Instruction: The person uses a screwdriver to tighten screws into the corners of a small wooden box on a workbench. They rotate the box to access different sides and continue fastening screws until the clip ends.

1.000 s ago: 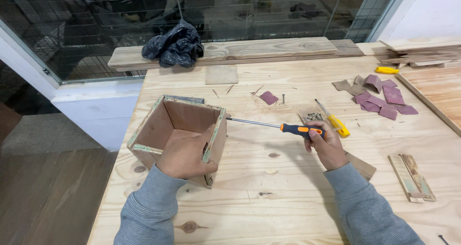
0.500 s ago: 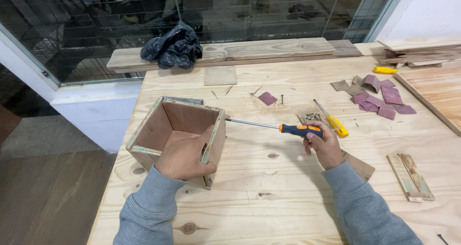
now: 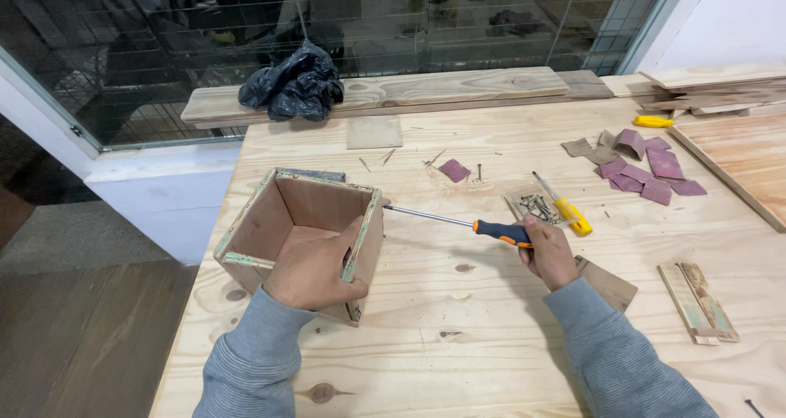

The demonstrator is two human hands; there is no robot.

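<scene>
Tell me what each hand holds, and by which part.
Right hand holds the screwdriver by its orange-and-black handle. Left hand grips the open wooden box over its near-right wall.

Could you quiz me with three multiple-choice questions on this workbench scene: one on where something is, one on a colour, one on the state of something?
1. Where does the black plastic bag lie?
A. inside the box
B. on the long plank by the window
C. on the floor

2. What colours is the handle of the screwdriver in the right hand?
A. orange and black
B. green
C. white

3. How is the wooden box held?
A. lidded and untouched
B. lifted in the air
C. open-topped on the table, left hand gripping its near wall

Answers:
1 B, the bag sits on the plank at the bench's far edge.
2 A, the grip shows orange with black.
3 C, the inside is visible and the fingers curl over the rim.
</scene>
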